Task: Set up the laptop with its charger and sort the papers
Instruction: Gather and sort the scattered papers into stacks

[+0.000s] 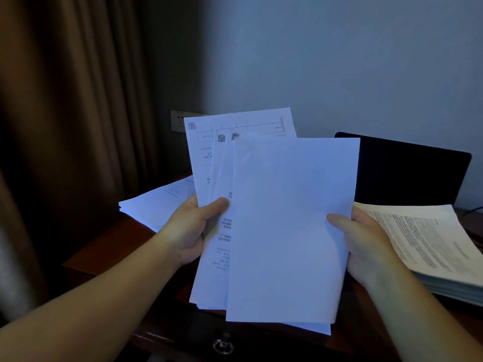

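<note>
Showing QR codes, fanned papers

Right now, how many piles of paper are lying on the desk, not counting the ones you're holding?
2. One white pile lies at the back left, beside the left hand. One thick printed stack lies on the right, before the laptop. The held sheets may hide more.

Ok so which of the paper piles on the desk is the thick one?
The stack on the right, lying in front of the laptop beside the right hand. It shows a deep edge of many sheets; the left pile is thin and fanned.
</note>
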The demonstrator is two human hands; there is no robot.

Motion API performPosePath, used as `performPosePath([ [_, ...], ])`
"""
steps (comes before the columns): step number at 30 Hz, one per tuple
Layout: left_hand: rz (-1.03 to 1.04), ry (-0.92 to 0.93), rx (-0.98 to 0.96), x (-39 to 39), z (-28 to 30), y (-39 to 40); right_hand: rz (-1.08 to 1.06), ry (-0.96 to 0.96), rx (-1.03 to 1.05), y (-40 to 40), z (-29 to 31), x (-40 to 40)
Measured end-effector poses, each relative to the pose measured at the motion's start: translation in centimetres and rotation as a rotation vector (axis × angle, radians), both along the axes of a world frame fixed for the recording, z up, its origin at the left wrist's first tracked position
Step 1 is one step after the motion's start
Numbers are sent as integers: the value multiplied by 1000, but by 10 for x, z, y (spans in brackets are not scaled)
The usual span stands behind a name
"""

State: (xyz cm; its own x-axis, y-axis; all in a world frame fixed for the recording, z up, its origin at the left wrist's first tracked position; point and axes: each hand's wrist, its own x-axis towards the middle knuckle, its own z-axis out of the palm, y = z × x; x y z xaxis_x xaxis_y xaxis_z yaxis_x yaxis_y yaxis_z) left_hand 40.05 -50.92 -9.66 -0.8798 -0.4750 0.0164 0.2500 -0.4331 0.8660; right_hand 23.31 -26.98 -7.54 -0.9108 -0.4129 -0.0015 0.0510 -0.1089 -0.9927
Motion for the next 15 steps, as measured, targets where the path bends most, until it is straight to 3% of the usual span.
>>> performPosePath([
  [5,-114,0,59,1,-1,-4,-33,-11,-73,-4,-3,3],
  [11,-45,-89,-60,1,-1,-5,40,97,34,-1,3,-1],
  [15,-45,-113,-67,-1,1,-1,-110,187,73,-1,5,-4],
])
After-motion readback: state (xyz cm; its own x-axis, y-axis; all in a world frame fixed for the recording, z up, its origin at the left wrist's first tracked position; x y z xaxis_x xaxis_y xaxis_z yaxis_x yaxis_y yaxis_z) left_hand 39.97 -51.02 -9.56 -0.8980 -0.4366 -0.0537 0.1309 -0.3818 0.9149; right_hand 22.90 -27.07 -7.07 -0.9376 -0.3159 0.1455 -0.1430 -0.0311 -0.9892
